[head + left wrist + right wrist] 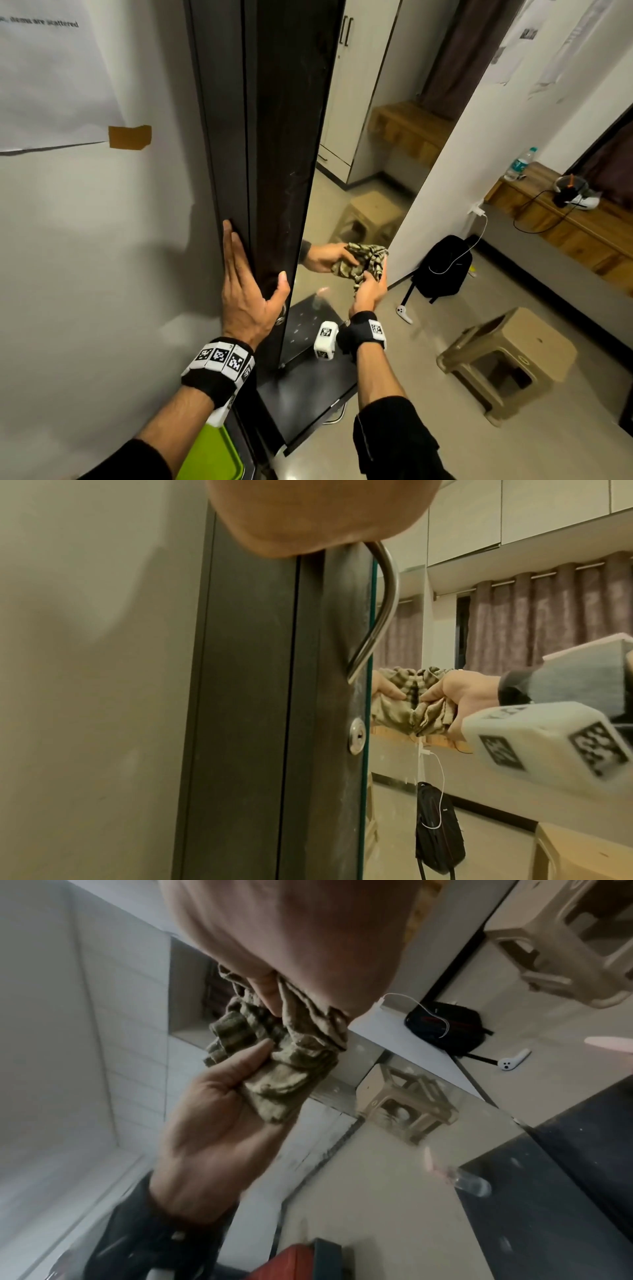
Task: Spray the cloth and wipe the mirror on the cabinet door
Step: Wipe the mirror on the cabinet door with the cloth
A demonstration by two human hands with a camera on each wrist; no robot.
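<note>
The dark cabinet door [274, 137] stands edge-on in front of me, with the mirror [359, 137] on its right face. My left hand [253, 274] lies flat along the door's edge, fingers straight up and thumb on the mirror side, just above the steel handle [383, 601] and keyhole [356, 735]. My right hand [371, 281] grips a crumpled checked cloth [375, 260] and holds it against the glass at about waist height. The cloth [431, 715] [308, 1015] meets its own reflection. A small clear bottle with a pink top [472, 1185] shows low in the mirror.
A beige plastic stool [507, 359] stands on the floor to my right. A black backpack [442, 267] and a white controller [404, 313] lie by the wall corner. A wooden bench [565, 222] carries a water bottle. A green lid [212, 455] sits at my lower left.
</note>
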